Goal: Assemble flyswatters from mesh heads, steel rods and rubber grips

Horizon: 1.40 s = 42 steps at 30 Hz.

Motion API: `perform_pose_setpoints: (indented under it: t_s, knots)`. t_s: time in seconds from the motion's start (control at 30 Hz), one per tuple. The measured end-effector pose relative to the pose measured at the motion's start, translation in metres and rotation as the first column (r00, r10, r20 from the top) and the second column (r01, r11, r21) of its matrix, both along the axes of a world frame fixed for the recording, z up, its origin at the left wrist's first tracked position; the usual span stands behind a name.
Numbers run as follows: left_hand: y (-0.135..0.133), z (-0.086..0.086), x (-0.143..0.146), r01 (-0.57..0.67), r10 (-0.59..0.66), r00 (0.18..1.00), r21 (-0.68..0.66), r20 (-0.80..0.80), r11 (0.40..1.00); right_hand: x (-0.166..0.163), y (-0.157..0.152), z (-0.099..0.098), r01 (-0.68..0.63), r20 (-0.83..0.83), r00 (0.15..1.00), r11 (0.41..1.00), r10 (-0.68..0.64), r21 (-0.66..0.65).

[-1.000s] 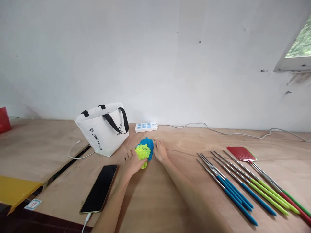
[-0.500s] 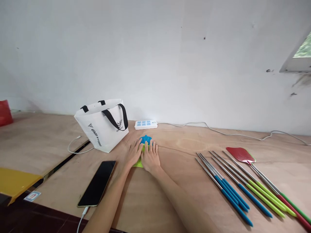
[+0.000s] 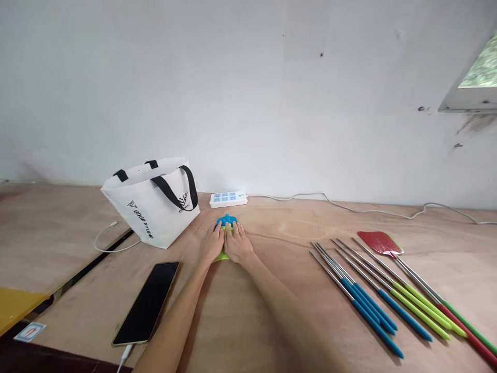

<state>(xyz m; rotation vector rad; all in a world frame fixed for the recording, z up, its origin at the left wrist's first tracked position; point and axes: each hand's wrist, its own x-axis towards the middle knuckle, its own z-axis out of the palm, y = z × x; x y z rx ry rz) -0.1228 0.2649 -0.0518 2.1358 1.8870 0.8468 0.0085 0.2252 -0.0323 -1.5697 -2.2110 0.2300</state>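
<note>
Both hands rest side by side, palms down, on a small pile of flyswatter heads lying on the wooden table. My left hand (image 3: 212, 243) covers the pile's left side and my right hand (image 3: 237, 244) its right side, fingers stretched forward. A blue flyswatter head (image 3: 227, 219) sticks out beyond the fingertips. The mesh of a yellow-green flyswatter head (image 3: 222, 256) shows between and below the hands. How many heads are in the pile is hidden.
At right lie metal rods with blue handles (image 3: 373, 311) and yellow-green handles (image 3: 423, 313), and a red flyswatter head (image 3: 379, 242). A white bag (image 3: 151, 207), a power strip (image 3: 228, 199) and a charging phone (image 3: 147, 303) stand or lie around the hands.
The view has shifted slightly to the right. Both hands stay on the flyswatter heads, with the right hand's fingers a little less extended over the blue one.
</note>
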Motion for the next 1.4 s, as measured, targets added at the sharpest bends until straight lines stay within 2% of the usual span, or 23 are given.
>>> perform_pose_setpoints:
  t_s: [0.2, 0.33, 0.4, 0.47, 0.6, 0.7, 0.77, 0.83, 0.9, 0.93, 0.97, 1.0, 1.03, 1.07, 1.13, 1.17, 1.2, 1.23, 1.27, 1.3, 1.33, 1.4]
  knots:
    - [0.019, 0.005, 0.008, -0.052, 0.051, 0.999, 0.001, 0.018, 0.999, 0.005, 0.024, 0.001, -0.014, -0.043, 0.999, 1.000, 0.014, -0.007]
    - [0.027, 0.009, 0.011, -0.044, 0.043, 0.998, 0.014, 0.038, 0.999, 0.005, 0.034, 0.001, -0.023, -0.092, 0.996, 1.000, 0.021, -0.019]
    - [0.027, 0.011, 0.011, -0.053, 0.053, 0.995, 0.001, 0.086, 0.999, 0.006, 0.036, 0.002, -0.025, -0.126, 0.992, 0.999, 0.022, -0.024]
    - [0.025, 0.016, 0.010, -0.074, 0.067, 0.977, 0.026, 0.200, 0.997, 0.009, 0.036, 0.005, -0.014, -0.170, 0.985, 1.000, 0.009, -0.025]
    - [0.012, 0.030, 0.010, -0.188, 0.058, 0.883, 0.237, 0.465, 0.953, 0.016, 0.030, 0.014, 0.078, -0.278, 0.957, 0.997, -0.083, -0.030]
    - [-0.001, 0.042, 0.011, -0.255, 0.021, 0.868, 0.411, 0.496, 0.875, 0.026, 0.013, 0.021, 0.140, -0.342, 0.929, 0.990, -0.142, -0.029]
    - [-0.009, 0.049, 0.014, -0.260, -0.006, 0.885, 0.506, 0.465, 0.823, 0.041, -0.006, 0.025, 0.126, -0.359, 0.925, 0.992, -0.121, -0.010]
    - [-0.015, 0.054, 0.017, -0.255, -0.029, 0.896, 0.569, 0.442, 0.782, 0.071, -0.031, 0.030, 0.061, -0.353, 0.935, 0.998, -0.046, 0.033]
    - [-0.020, 0.056, 0.022, -0.236, -0.052, 0.907, 0.607, 0.417, 0.759, 0.119, -0.060, 0.039, -0.060, -0.280, 0.955, 0.989, 0.095, 0.133]
    - [-0.022, 0.056, 0.025, -0.219, -0.060, 0.915, 0.617, 0.398, 0.755, 0.150, -0.076, 0.046, -0.046, -0.230, 0.969, 0.984, 0.085, 0.171]
    - [-0.024, 0.056, 0.028, -0.198, -0.065, 0.925, 0.620, 0.375, 0.759, 0.184, -0.093, 0.052, 0.043, -0.180, 0.984, 0.976, -0.003, 0.215]
    - [-0.026, 0.055, 0.031, -0.176, -0.068, 0.934, 0.615, 0.351, 0.769, 0.221, -0.110, 0.058, 0.176, -0.124, 0.981, 0.947, -0.148, 0.267]
    - [-0.028, 0.053, 0.035, -0.146, -0.073, 0.944, 0.606, 0.321, 0.782, 0.260, -0.126, 0.063, 0.341, -0.084, 0.939, 0.879, -0.333, 0.334]
    - [-0.030, 0.052, 0.039, -0.114, -0.083, 0.952, 0.592, 0.294, 0.798, 0.299, -0.141, 0.066, 0.434, -0.092, 0.897, 0.827, -0.432, 0.357]
    - [-0.032, 0.051, 0.045, -0.038, -0.115, 0.965, 0.565, 0.234, 0.824, 0.375, -0.167, 0.061, 0.533, -0.075, 0.836, 0.771, -0.544, 0.348]
    - [-0.032, 0.050, 0.047, -0.021, -0.118, 0.969, 0.550, 0.216, 0.835, 0.408, -0.177, 0.054, 0.589, -0.017, 0.785, 0.738, -0.619, 0.330]
    - [-0.032, 0.050, 0.048, -0.015, -0.115, 0.972, 0.537, 0.207, 0.843, 0.436, -0.185, 0.043, 0.595, 0.032, 0.774, 0.744, -0.632, 0.303]
    - [-0.032, 0.050, 0.049, -0.020, -0.107, 0.972, 0.528, 0.209, 0.849, 0.457, -0.192, 0.031, 0.555, 0.066, 0.804, 0.785, -0.591, 0.274]
    - [-0.033, 0.050, 0.049, -0.034, -0.097, 0.971, 0.524, 0.220, 0.851, 0.470, -0.197, 0.020, 0.538, 0.071, 0.815, 0.797, -0.575, 0.275]
    - [-0.033, 0.050, 0.048, -0.049, -0.090, 0.967, 0.523, 0.237, 0.851, 0.476, -0.201, 0.009, 0.575, 0.058, 0.788, 0.766, -0.613, 0.287]
    - [-0.033, 0.050, 0.047, -0.063, -0.084, 0.964, 0.524, 0.253, 0.849, 0.475, -0.206, 0.003, 0.606, 0.024, 0.770, 0.743, -0.638, 0.285]
    - [-0.033, 0.051, 0.046, -0.081, -0.075, 0.959, 0.520, 0.273, 0.851, 0.457, -0.215, 0.001, 0.585, -0.028, 0.797, 0.758, -0.604, 0.287]
